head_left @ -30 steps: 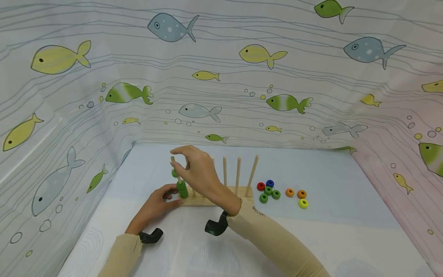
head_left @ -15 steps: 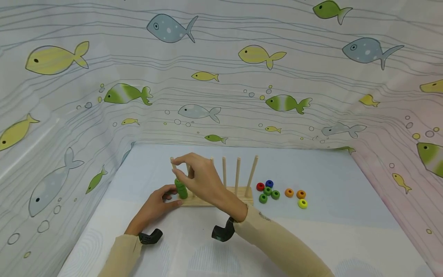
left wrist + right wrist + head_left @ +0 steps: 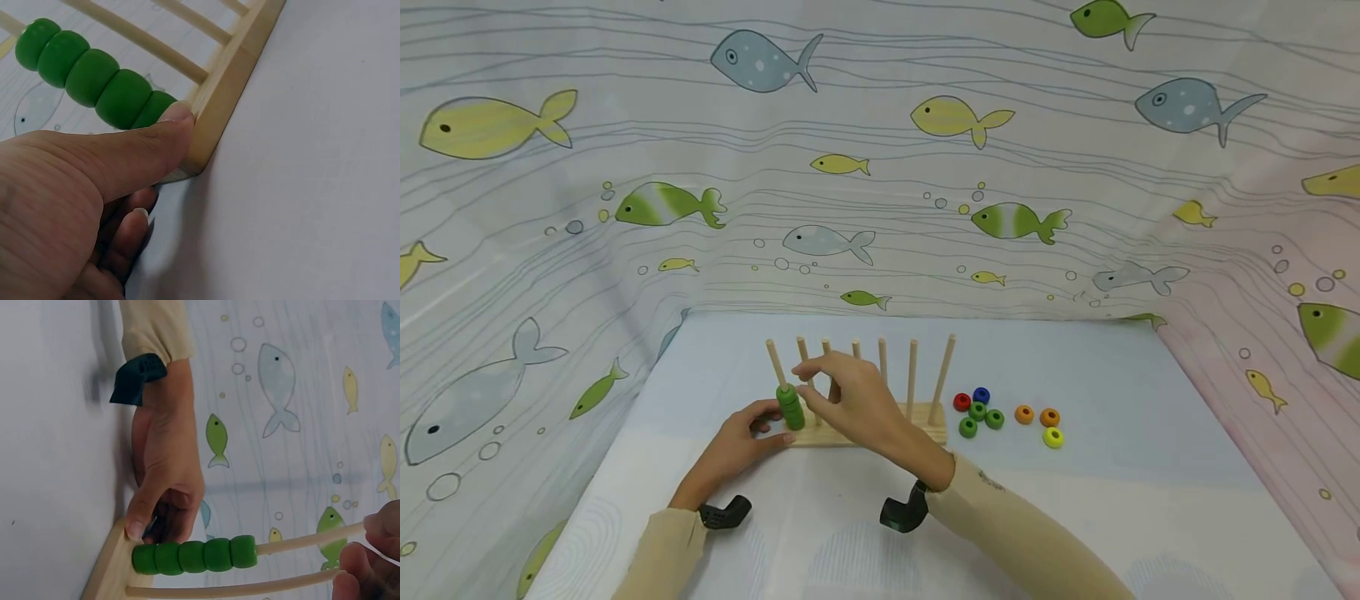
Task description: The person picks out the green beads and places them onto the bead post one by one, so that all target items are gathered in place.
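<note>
A wooden peg rack [image 3: 934, 427] with a row of upright pegs stands on the table, and its leftmost peg [image 3: 775, 362] carries a stack of several green beads [image 3: 790, 408]. My left hand [image 3: 733, 446] grips the rack's left end: the thumb [image 3: 150, 144] presses the base beside the lowest bead, the fingers curl lower down behind. Right of the stack, my right hand [image 3: 861, 400] hovers in front of the middle pegs, thumb and index finger apart and nothing between them. In the right wrist view its fingertips [image 3: 353, 556] show near the upper ends of two pegs.
Loose beads lie on the table right of the rack: several green ones [image 3: 977, 411], a red bead [image 3: 962, 402], a blue bead [image 3: 981, 395], two orange beads [image 3: 1024, 414] and a yellow bead [image 3: 1053, 437]. Fish-printed sheeting [image 3: 910, 275] walls the table at the back and sides.
A green bead high on the leftmost peg has dropped onto the stack there. My right hand has come down and drawn right, off that peg. My left hand has stayed at the base.
</note>
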A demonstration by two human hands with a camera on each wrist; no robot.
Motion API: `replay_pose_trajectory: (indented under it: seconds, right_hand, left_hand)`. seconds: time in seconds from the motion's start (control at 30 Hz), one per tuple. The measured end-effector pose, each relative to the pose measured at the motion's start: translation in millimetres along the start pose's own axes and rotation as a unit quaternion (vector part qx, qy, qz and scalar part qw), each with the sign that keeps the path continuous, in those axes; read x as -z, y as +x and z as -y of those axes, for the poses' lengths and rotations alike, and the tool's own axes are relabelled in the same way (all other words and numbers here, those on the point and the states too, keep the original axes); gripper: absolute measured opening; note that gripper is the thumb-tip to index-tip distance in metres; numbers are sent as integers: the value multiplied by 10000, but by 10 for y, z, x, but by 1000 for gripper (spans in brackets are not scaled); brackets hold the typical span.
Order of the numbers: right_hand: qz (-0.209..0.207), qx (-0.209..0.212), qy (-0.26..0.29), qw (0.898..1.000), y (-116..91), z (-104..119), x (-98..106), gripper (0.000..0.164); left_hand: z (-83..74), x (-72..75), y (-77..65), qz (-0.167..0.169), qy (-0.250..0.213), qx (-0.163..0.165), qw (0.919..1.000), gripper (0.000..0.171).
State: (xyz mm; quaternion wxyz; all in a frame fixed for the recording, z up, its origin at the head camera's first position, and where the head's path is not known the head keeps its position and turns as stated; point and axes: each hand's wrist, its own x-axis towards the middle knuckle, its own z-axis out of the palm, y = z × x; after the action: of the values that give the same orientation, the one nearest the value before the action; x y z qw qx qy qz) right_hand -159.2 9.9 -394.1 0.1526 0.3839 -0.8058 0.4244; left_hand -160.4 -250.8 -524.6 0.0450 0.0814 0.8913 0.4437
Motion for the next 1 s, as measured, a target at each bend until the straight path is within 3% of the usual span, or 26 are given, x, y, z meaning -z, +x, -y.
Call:
replay_pose_trajectory:
  seconds: [0.33, 1.0]
  right_hand:
    - [-148, -87, -30, 9998, -212, -170, 0, 17]
    - [-5, -510, -203, 9985, -589, -407, 83, 18]
  left_hand:
    - [15, -15, -8, -24, -113, 40, 9999, 63]
    - [20, -18, -3, 51, -202, 132, 9997, 66]
